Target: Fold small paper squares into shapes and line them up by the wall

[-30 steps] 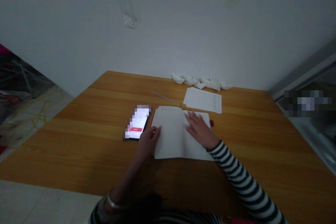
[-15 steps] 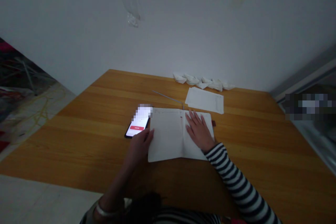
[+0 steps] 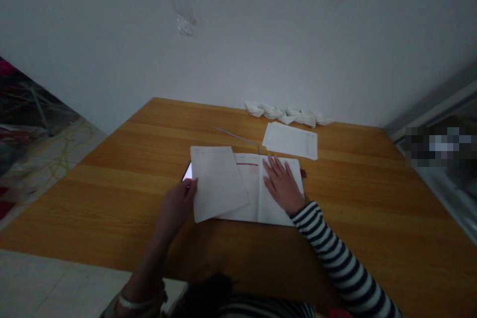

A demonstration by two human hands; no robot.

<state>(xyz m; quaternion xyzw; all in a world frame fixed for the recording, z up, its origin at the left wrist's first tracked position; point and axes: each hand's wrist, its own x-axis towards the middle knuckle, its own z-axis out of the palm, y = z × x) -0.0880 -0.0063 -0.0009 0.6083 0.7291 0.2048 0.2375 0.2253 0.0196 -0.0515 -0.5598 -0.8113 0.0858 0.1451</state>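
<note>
An open white notebook point(image 3: 246, 194) lies on the wooden table point(image 3: 112, 194). My right hand point(image 3: 282, 186) rests flat, fingers spread, on its right page. My left hand point(image 3: 177, 204) pinches the left edge of a loose white sheet point(image 3: 216, 181), pulled leftwards away from the notebook's left page. The sheet covers most of a lit phone point(image 3: 187, 172); only a bright corner of it shows beside my left fingers.
Behind the notebook lies a printed paper sheet point(image 3: 291, 140), and a row of several folded paper boats point(image 3: 286, 115) stands against the white wall. A thin grey stick point(image 3: 238, 138) lies behind the notebook. The table's left edge drops to a tiled floor.
My left hand has drawn a sheet out leftwards from the notebook, and it now covers the phone. A red line shows on the uncovered page. My right hand has stayed flat.
</note>
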